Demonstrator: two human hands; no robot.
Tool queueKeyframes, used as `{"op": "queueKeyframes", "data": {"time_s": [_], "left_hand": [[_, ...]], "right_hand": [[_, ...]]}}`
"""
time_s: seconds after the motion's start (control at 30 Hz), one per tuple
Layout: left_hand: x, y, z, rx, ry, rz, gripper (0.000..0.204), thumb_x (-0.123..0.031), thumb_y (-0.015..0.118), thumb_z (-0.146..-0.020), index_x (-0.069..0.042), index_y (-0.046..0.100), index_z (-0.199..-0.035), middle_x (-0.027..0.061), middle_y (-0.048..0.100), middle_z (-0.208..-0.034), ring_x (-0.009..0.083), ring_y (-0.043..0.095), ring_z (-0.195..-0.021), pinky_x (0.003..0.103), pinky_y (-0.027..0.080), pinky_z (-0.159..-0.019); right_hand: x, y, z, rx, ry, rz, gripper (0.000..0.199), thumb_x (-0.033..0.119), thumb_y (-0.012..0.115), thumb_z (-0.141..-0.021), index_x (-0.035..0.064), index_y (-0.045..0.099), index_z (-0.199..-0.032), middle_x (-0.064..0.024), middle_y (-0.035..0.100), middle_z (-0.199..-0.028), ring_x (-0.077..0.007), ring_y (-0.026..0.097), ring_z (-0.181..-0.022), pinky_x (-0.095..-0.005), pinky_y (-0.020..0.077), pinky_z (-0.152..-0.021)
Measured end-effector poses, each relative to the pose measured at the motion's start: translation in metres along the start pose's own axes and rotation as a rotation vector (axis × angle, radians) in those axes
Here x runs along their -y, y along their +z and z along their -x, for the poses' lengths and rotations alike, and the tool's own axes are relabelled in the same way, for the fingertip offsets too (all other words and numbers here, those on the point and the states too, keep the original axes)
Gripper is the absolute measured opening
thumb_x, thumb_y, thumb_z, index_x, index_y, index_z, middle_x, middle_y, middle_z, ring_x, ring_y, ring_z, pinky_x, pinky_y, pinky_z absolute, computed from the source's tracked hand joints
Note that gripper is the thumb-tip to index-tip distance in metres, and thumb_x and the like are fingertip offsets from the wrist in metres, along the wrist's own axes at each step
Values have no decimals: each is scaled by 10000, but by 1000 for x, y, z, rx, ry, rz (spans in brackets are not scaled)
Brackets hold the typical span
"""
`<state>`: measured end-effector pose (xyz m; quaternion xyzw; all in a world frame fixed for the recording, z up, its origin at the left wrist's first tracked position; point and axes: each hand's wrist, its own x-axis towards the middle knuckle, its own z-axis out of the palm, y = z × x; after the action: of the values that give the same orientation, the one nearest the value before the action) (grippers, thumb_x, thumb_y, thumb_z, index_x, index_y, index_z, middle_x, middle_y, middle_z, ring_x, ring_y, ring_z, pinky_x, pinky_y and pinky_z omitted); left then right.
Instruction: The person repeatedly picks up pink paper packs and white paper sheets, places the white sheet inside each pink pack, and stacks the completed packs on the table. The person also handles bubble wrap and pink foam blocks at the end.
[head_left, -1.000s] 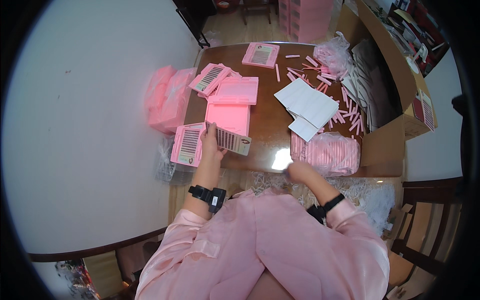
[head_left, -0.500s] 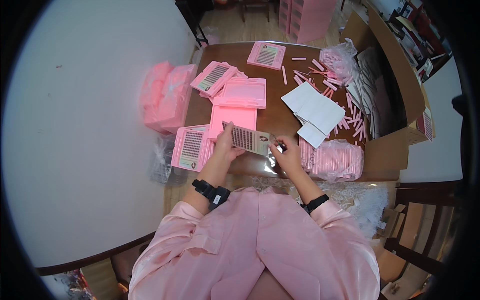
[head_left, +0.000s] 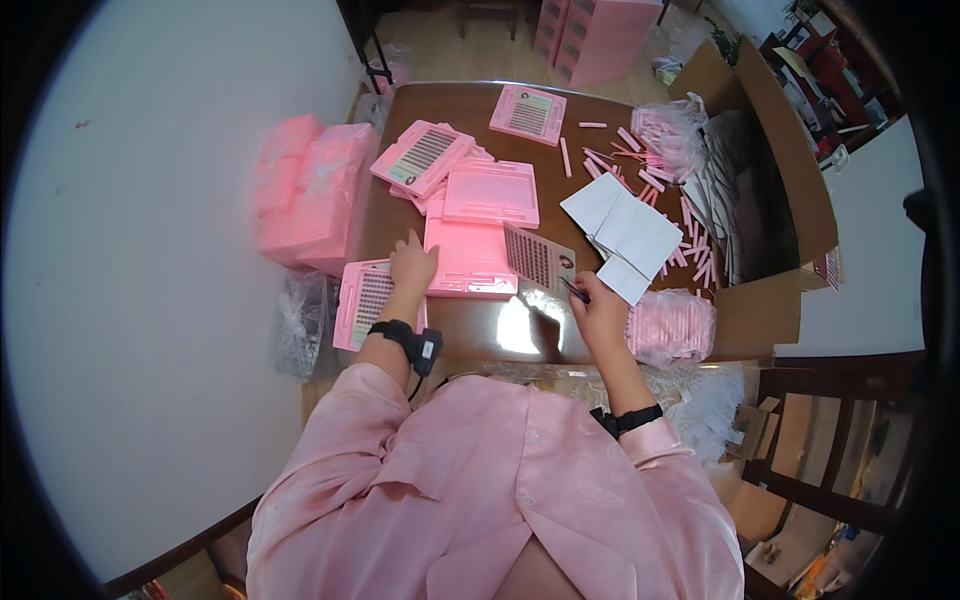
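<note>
My right hand [head_left: 598,308] is closed at the lower right corner of a lash card [head_left: 540,258], a pale panel with rows of dark lash clusters, held tilted above the table. A slim dark tool [head_left: 574,291] shows at the same fingertips; its kind is not clear. My left hand [head_left: 413,262] has its fingers apart, by the left edge of an open pink plastic case [head_left: 470,248]. The raised lid [head_left: 491,194] of that case lies on its far side. Partly under my left forearm is another pink case [head_left: 352,305] with a lash card in it.
Filled pink cases [head_left: 422,160] are piled at the far left, with a lone case [head_left: 528,114] at the back. White sheets [head_left: 625,230], scattered pink tubes [head_left: 700,240] and bagged pink pieces [head_left: 672,328] lie on the right. A cardboard box [head_left: 765,318] stands at the right edge.
My left hand has let go of the lash card and moved left to the open case. The card has shifted right in my right hand and now tilts more.
</note>
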<state>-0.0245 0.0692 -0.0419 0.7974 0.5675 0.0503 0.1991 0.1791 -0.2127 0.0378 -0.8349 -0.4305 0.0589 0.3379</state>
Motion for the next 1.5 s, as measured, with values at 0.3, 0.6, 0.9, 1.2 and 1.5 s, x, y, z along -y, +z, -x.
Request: {"op": "queueKeyframes", "data": {"time_s": [0.3,0.6,0.9,1.2,1.5], "left_hand": [[-14,-7,47,-287,317,324,427,-195,499,-1010,34,530,-1368,278,628,-1254,423,608,-1157,455,477,-1000],[-59,-43,78,392,67,1481,355,-171,469,-1070,-4,504,-1381,78,632,-1266,169,633,-1113,327,508,-961],[-95,-32,106,556,110,1685,368,-217,454,-1087,-38,491,-1406,80,630,-1289,165,618,-1165,329,502,-1018],[-107,-42,107,434,248,1526,369,-97,490,-1044,-30,484,-1407,80,632,-1281,153,604,-1157,323,468,-1030],[-87,-35,98,478,186,1526,374,-68,472,-1034,-39,484,-1407,83,635,-1264,160,610,-1141,332,487,-1001]], "right_hand": [[-7,-65,-5,-141,223,18,115,139,692,-872,110,677,-982,-87,651,-649,-253,633,-571,-370,466,-550],[9,-52,-25,31,232,-555,101,93,680,-910,-9,672,-913,20,577,-680,-54,485,-620,-242,400,-568],[5,-59,-28,56,205,-449,163,123,696,-874,-29,694,-931,-62,626,-672,-109,551,-615,-294,453,-597],[16,-65,-30,10,192,-183,210,181,719,-838,-17,704,-905,-151,699,-760,-273,666,-668,-377,510,-646],[-1,-34,-39,11,178,-211,295,233,725,-807,19,671,-1003,-108,664,-781,-225,633,-676,-361,511,-648]]}}
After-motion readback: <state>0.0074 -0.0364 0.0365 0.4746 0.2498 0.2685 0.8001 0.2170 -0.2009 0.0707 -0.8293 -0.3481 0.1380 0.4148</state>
